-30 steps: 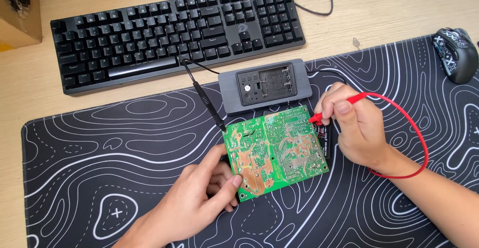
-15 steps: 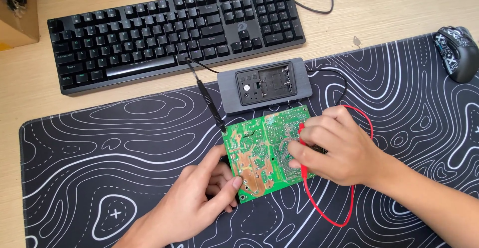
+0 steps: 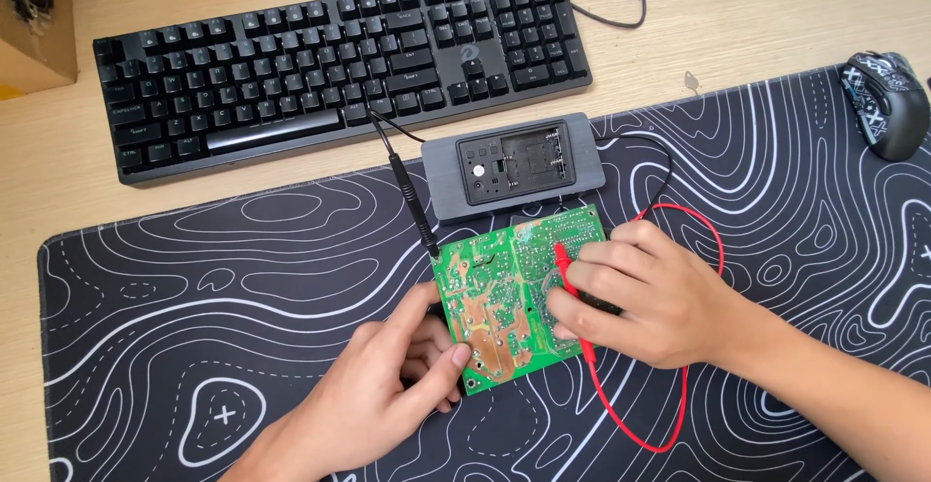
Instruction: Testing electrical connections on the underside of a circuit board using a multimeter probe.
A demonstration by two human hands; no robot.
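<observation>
Green circuit board, solder side up, lies on the black patterned desk mat at 6 o'clock of the grey meter. Left hand pinches its 7 o'clock corner, apparently to steady it. Right hand has a closed grip on the red probe, tip down on the board. Black probe lies unheld at the board's 11 o'clock corner. Versus half a second ago: right hand slightly lower; red lead loop similar. Keyboard sits on the counter.
</observation>
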